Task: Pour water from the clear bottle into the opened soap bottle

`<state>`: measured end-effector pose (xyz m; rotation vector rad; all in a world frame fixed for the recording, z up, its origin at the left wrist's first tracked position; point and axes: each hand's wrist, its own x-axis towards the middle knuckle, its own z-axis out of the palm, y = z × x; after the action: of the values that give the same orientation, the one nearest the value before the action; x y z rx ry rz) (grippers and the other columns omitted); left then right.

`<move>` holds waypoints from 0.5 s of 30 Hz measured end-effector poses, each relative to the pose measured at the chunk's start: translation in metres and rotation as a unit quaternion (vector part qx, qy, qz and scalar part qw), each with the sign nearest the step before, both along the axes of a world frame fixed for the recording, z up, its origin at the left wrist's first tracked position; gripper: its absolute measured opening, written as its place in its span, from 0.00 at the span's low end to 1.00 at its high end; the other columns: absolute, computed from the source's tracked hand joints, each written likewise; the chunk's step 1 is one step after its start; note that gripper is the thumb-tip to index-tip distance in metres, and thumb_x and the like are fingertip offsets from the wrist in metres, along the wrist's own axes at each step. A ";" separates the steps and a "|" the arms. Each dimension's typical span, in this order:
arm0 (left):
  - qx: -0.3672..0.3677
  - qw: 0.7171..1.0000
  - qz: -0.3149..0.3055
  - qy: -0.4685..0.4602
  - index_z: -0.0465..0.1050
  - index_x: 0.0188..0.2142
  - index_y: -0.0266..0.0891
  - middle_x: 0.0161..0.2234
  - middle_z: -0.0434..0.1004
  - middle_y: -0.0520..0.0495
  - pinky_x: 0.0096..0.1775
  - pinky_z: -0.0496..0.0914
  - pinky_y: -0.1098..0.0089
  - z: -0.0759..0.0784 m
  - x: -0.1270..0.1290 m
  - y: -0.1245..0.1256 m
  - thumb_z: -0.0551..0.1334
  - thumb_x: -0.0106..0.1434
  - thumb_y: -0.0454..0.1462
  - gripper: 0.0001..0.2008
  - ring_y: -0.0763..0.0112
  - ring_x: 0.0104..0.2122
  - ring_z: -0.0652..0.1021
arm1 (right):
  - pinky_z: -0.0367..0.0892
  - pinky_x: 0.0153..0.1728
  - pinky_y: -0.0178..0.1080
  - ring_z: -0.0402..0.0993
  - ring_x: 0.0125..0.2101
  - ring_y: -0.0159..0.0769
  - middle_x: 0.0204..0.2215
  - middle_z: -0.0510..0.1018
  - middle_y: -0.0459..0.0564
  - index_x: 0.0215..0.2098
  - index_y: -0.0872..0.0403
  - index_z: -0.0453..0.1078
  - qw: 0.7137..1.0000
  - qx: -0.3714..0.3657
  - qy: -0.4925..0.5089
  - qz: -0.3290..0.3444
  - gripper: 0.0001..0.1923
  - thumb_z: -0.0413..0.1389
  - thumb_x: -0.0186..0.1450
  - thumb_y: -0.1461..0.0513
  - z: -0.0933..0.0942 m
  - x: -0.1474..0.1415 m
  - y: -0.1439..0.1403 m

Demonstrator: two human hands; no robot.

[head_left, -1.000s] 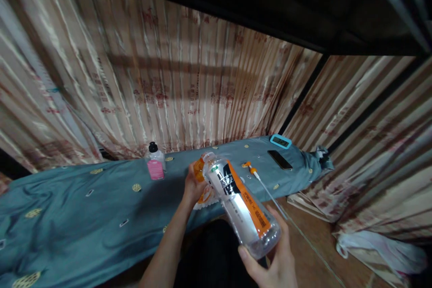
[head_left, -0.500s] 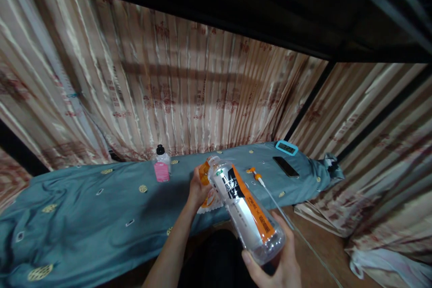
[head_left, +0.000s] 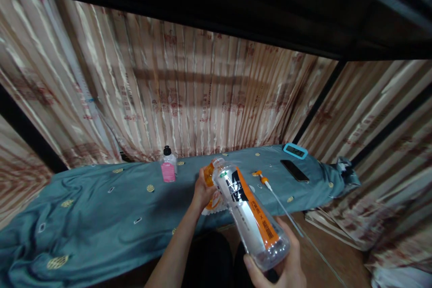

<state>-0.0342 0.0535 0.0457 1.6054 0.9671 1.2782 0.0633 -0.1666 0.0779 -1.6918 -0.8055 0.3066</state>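
My right hand (head_left: 281, 263) grips the lower end of a clear plastic drink bottle (head_left: 249, 213) with a silver and orange label. The drink bottle is tilted, its capless-looking mouth pointing away and to the left. My left hand (head_left: 202, 191) is closed around an orange bottle (head_left: 209, 174), mostly hidden by the hand and the drink bottle. The two bottles meet or nearly meet at the drink bottle's mouth. Below my left hand shows a white scalloped edge with orange print (head_left: 214, 204). To the right, a pump dispenser top (head_left: 265, 180) with an orange head and long tube lies on the sheet.
A bottle with a pink label and black cap (head_left: 168, 168) stands on the teal sheet (head_left: 111, 207). At the right lie a black phone (head_left: 294, 170) and a blue-framed digital clock (head_left: 295, 150). Patterned curtains (head_left: 202, 81) hang behind, under a dark overhead frame (head_left: 202, 0).
The camera view has turned slightly left, so everything sits further right. Both hands keep their bottles in nearly the same pose.
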 end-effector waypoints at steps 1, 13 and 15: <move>-0.005 1.000 0.000 -0.002 0.61 0.45 0.40 0.41 0.78 0.46 0.45 0.73 0.60 0.000 0.000 0.000 0.66 0.47 0.35 0.25 0.61 0.40 0.79 | 0.74 0.39 0.44 0.74 0.50 0.53 0.45 0.78 0.58 0.60 0.54 0.56 1.000 0.003 -0.001 -0.003 0.45 0.62 0.49 0.45 0.000 0.000 0.000; -0.032 0.999 0.010 0.001 0.60 0.47 0.39 0.43 0.78 0.45 0.47 0.72 0.61 -0.003 0.001 0.004 0.68 0.46 0.30 0.29 0.63 0.42 0.79 | 0.73 0.27 0.39 0.80 0.41 0.50 0.45 0.79 0.58 0.63 0.54 0.53 0.999 -0.040 0.011 0.009 0.49 0.61 0.50 0.43 0.007 -0.004 -0.002; -0.035 0.999 0.018 0.004 0.60 0.46 0.40 0.42 0.78 0.46 0.46 0.72 0.62 -0.002 0.001 0.003 0.68 0.46 0.30 0.28 0.64 0.41 0.79 | 0.72 0.26 0.39 0.80 0.39 0.49 0.43 0.80 0.57 0.63 0.54 0.52 0.999 -0.048 0.008 0.015 0.49 0.60 0.50 0.42 0.007 -0.004 -0.003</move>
<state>-0.0329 0.0561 0.0441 1.5457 1.0387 1.2492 0.0590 -0.1698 0.0849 -1.7654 -0.8164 0.3853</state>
